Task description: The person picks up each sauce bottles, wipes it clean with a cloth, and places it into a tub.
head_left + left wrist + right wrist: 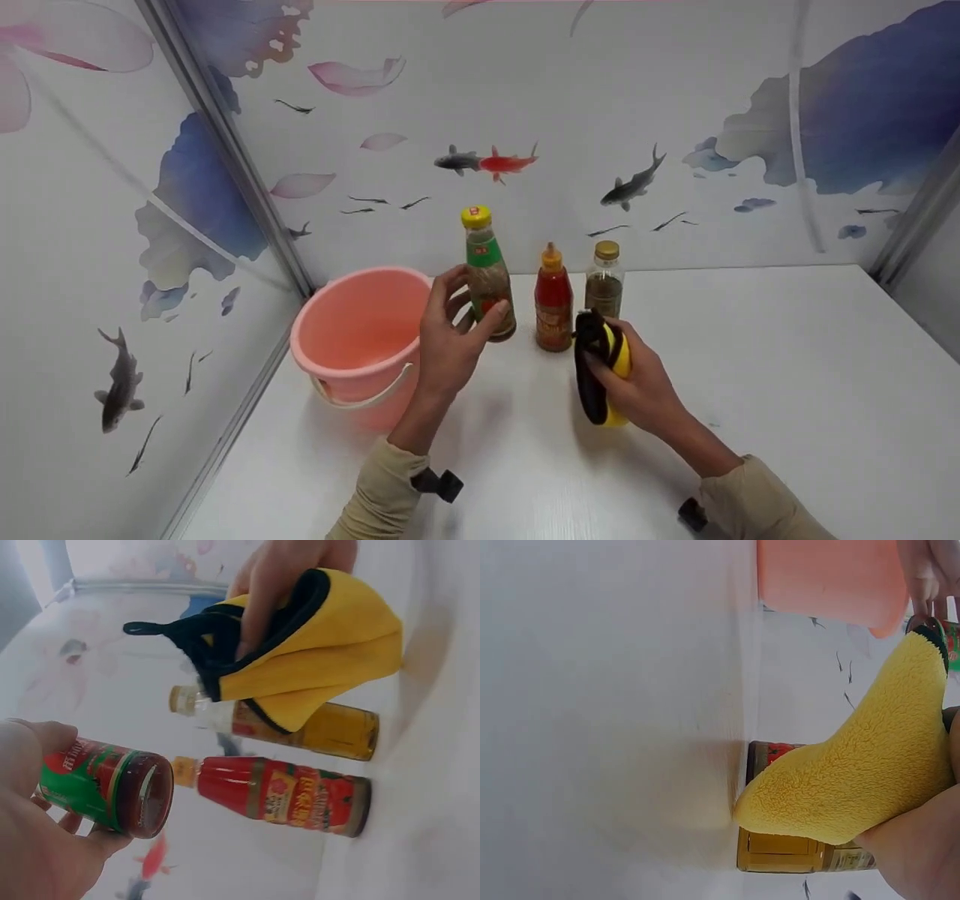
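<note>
My left hand (454, 337) grips a glass sauce bottle (487, 274) with a yellow cap and green label, raised off the table and slightly tilted. In the left wrist view the bottle's base (148, 795) faces the camera. My right hand (637, 379) holds a folded yellow cloth (621, 360) with black edging, its thumb pressed on the dark part. A hanging loop (146, 628) sticks out from the cloth. Just beyond the hands stand a red sauce bottle (553, 311) with an orange nozzle cap and a clear bottle (604, 285) with a gold cap, partly hidden behind the cloth.
A pink bucket (360, 367) with a white handle stands on the table, left of my left hand. The white table (787, 375) meets a wall panel (675, 90) printed with fish and petals at the back. Another panel (67, 262) rises on the left.
</note>
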Available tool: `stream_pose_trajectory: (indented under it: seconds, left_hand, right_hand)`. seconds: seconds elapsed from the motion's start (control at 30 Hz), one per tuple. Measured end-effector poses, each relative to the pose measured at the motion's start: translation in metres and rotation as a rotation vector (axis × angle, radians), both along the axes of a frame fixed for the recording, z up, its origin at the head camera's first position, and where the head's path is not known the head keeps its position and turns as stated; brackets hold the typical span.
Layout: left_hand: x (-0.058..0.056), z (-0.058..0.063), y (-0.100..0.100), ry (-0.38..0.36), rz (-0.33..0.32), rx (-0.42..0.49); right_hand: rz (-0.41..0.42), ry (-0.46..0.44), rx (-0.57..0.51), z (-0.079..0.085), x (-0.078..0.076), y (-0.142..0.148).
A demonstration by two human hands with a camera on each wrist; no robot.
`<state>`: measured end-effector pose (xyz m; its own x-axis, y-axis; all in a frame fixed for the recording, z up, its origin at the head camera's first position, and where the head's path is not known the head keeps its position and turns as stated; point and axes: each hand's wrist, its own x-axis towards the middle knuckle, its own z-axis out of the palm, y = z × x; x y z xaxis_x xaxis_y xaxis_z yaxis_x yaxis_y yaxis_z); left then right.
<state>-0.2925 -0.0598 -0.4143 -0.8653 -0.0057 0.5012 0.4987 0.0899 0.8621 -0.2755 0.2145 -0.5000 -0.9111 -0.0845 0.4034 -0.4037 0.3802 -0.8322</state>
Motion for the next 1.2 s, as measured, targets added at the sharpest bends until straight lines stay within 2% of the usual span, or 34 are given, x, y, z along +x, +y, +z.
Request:
stream_pose_trajectory:
  seconds: [0.1,0.27,0.43,0.53,0.67,0.87,1.03,1.2]
  left_hand:
    - [0.0,0.011,-0.013,0.054,0.05,-0.006]
    - [0.001,0.028,-0.037,0.143,0.11,0.04]
    - [0.007,0.043,-0.06,0.156,0.19,0.069]
    - [0.008,0.049,-0.07,0.129,0.246,0.058]
    - [0.005,0.048,-0.078,0.066,0.288,0.023]
    - [0.003,0.045,-0.08,-0.032,0.331,-0.108]
    - [0.002,0.044,-0.08,-0.084,0.333,-0.206]
    - [0.001,0.041,-0.08,-0.116,0.327,-0.224]
  right_hand:
    - [-0.005,0.003,0.003,0.0,0.0,0.0]
    - [-0.007,0.011,0.004,-0.001,0.0,0.0]
    - [-0.014,0.011,0.018,-0.002,-0.001,0.0]
    - [-0.021,0.005,0.025,-0.001,-0.001,0.001]
    - [-0.021,-0.001,0.027,-0.001,-0.001,0.001]
    - [-0.018,-0.005,0.023,-0.001,0.0,0.001]
    - [-0.016,-0.013,0.025,-0.001,0.0,0.002]
    - [-0.014,-0.014,0.021,-0.002,-0.001,0.001]
